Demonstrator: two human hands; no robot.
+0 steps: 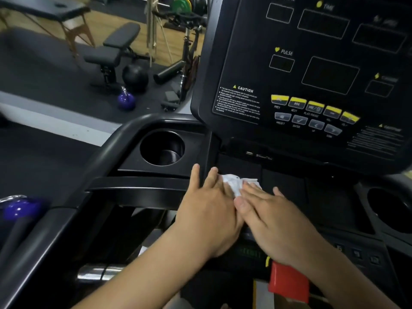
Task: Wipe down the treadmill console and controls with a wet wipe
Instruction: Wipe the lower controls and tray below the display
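White wet wipe (235, 182) sits bunched under flat, slightly spread fingers (253, 192) of left hand (207, 212) and right hand (276, 224)

A padded weight bench (113, 50) stands on the dark floor mat (55, 81), a black ball (135, 77) and a purple kettlebell (126, 99) just beside its base. Beyond, on the wooden floor (100, 27), stands a folding massage table (44, 7).

With the wet wipe (234, 182) under the left hand (207, 210) and right hand (274, 221), the console (312, 70) stands behind the grip, one cup holder (153, 141) to its left, the other cup holder (383, 206) to its right.
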